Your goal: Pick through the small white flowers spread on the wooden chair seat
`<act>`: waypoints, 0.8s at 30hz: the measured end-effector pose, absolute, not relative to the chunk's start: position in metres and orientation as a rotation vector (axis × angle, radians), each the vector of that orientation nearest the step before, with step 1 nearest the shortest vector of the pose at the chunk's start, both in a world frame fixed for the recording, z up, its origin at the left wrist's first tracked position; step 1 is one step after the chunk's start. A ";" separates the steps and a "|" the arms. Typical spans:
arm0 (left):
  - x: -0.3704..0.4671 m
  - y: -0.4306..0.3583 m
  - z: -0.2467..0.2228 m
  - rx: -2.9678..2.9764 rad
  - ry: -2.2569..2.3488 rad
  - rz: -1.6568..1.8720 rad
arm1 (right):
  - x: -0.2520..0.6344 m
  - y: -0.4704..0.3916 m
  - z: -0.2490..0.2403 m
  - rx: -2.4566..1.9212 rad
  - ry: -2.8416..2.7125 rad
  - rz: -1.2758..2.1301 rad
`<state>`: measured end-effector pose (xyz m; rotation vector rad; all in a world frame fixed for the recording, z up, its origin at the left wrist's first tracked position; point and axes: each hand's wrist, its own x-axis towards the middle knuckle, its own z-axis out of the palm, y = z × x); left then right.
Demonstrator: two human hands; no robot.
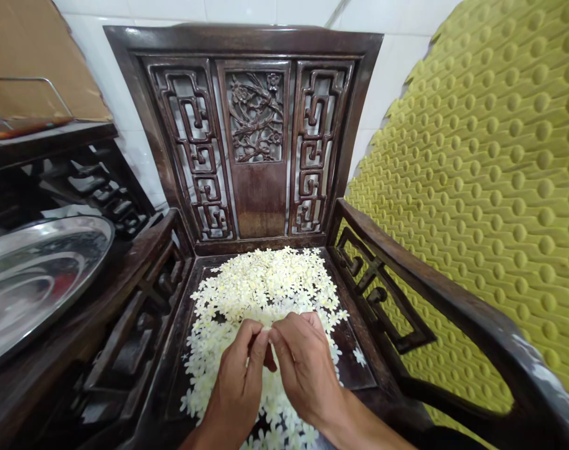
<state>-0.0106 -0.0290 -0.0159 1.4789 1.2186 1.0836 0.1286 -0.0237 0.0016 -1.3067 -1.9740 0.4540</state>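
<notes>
Many small white flowers (pixel 275 275) with pale yellow centres cover the seat of a dark carved wooden chair (pixel 260 200). Above them, near the seat's front, my left hand (pixel 240 369) and my right hand (pixel 303 359) meet at the fingertips. Thumb and index finger of each are pinched together. Something tiny and pale shows between the fingertips, too small to make out. One loose flower (pixel 360 357) lies apart on the seat's right side.
The chair's armrests rise on both sides. A shiny round metal tray (pixel 90 250) is at the left, with a dark carved piece of furniture (pixel 50 134) behind it. A bumpy yellow-green mat (pixel 499 156) stands at the right. White tiles (pixel 406 62) form the wall behind.
</notes>
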 end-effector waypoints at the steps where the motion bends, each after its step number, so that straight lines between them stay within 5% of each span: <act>1: -0.012 -0.029 -0.017 1.512 1.231 1.088 | 0.128 -0.024 0.002 -1.296 -1.957 0.480; 14: -0.019 -0.028 -0.016 1.738 1.318 1.094 | 0.126 -0.021 0.004 -1.149 -1.617 1.057; 24: -0.024 -0.025 -0.012 1.968 1.338 1.046 | 0.127 -0.021 0.006 -1.186 -1.632 0.934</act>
